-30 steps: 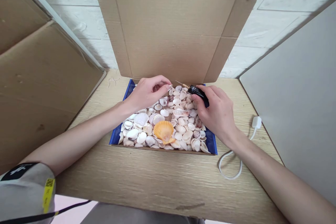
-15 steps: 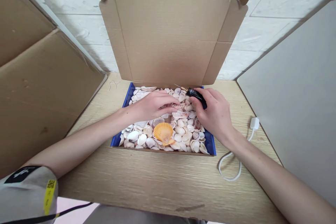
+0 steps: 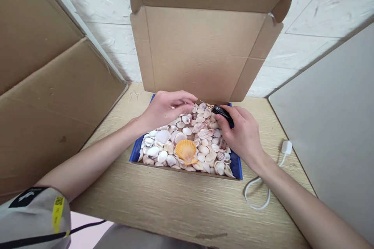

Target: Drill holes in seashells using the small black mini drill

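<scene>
My right hand [image 3: 242, 130] is wrapped round a small black mini drill [image 3: 223, 116] with a brass-coloured chuck and a thin bit pointing to the left. My left hand [image 3: 172, 107] hovers over the back of the shell-filled box, its fingers stretched out close to the tip of the bit. Its thumb and forefinger are apart, and I see nothing held between them. Under both hands lie many pale seashells [image 3: 162, 137] in a shallow cardboard box with blue sides [image 3: 137, 148]. A large orange scallop shell [image 3: 186, 151] rests near the front middle.
The box's brown lid [image 3: 204, 50] stands up against the white brick wall [image 3: 315, 4]. A white cable [image 3: 263, 206] with a plug lies at the right. Cardboard [image 3: 58, 97] walls the left side and a grey panel [image 3: 330, 116] the right. Some thread [image 3: 134, 94] lies at the back left.
My left hand has risen from the shells in the middle to the back of the box, near the drill bit. My right hand still holds the drill. The view has shifted slightly.
</scene>
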`<state>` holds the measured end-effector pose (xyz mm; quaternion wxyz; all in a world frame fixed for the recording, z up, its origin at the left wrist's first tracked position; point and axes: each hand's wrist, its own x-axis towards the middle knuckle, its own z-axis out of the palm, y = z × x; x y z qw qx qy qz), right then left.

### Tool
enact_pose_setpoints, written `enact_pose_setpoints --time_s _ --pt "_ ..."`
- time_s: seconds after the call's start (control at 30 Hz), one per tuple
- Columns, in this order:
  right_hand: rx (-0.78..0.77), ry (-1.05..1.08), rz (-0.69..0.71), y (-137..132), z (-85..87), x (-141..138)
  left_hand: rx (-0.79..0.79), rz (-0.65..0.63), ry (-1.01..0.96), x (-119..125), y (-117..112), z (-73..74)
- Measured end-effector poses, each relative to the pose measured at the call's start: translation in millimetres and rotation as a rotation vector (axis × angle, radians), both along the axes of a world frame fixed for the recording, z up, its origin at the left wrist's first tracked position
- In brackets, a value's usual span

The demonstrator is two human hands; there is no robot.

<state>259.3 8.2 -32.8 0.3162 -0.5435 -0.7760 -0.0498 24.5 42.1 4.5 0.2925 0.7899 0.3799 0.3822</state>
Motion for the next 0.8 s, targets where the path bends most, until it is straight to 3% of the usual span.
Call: enact_pose_setpoints --time_s 0.1,0.33,0.53,0.8 --pt "0.014 -0.015 0.006 0 -0.3 0 0.011 0.132 0.009 -11 -4 5.1" --pt "0.020 -0.023 0.028 -1 -0.8 1 0.128 0.453 0.232 -45 -30 8.1" --pt "0.026 -0.038 0.025 -1 -2.0 1 0.164 0.238 0.570 -59 -39 -3.7" --pt "0.015 -0.033 0.030 -1 -1.9 1 0.071 0.059 0.659 -61 -32 -10.1"
